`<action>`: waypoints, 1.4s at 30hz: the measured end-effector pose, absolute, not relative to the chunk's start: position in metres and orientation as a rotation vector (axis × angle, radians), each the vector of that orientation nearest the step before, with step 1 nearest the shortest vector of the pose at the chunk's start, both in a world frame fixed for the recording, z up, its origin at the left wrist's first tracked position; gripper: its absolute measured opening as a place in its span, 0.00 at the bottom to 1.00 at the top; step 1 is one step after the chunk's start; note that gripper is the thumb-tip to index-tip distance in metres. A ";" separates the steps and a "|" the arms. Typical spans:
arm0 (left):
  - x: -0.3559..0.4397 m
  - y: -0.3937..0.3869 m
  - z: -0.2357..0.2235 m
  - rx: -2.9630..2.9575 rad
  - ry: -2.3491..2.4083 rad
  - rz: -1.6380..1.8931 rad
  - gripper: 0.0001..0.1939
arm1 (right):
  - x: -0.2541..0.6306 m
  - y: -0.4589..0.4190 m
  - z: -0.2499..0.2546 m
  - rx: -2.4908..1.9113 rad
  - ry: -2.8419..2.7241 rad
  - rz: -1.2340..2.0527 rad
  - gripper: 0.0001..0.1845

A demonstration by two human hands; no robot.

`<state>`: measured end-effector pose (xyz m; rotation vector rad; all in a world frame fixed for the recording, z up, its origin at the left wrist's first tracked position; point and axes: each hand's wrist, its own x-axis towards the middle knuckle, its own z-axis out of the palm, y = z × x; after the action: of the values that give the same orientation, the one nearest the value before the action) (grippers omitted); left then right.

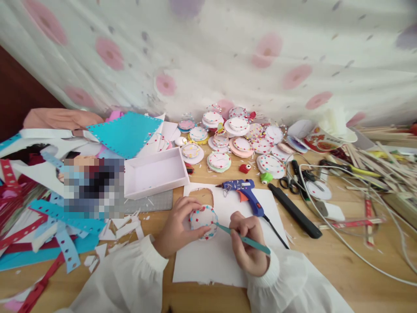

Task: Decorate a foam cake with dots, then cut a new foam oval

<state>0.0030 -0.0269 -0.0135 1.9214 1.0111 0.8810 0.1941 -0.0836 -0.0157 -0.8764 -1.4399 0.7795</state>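
Note:
Between its thumb and fingers, my left hand (pixel 179 228) grips a small white paper disc (pixel 202 221), whose rim is ringed with red and blue bits. My right hand (pixel 249 245) is closed around teal tweezers (pixel 259 245). The tweezers' tip is at the disc's right edge; whether it pinches anything is too small to tell. Beneath both hands lies a white sheet (pixel 198 267) with a round cut-out near its top. A blue hot glue gun (pixel 247 193) rests on the sheet's upper part, nozzle pointing left.
Several decorated paper discs (pixel 219 161) crowd the back. Left are a white box (pixel 154 174), a grey cutting mat (pixel 159 201) and punched paper strips (pixel 67 217). Right lie a black bar (pixel 295 211), scissors (pixel 289 184), a white cable (pixel 345 256) and wooden sticks (pixel 387 163).

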 end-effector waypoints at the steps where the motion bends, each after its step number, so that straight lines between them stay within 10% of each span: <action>1: 0.003 -0.027 -0.014 1.923 1.010 0.878 0.17 | 0.194 -0.084 -0.016 -0.876 -1.439 0.780 0.08; 42: 0.003 -0.027 -0.012 1.910 0.971 0.908 0.19 | 0.193 -0.084 -0.013 -0.883 -1.162 1.117 0.08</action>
<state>0.0028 -0.0271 -0.0115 1.9103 0.9714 0.9084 0.1930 -0.0844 -0.0134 -0.8834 -1.1625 1.1168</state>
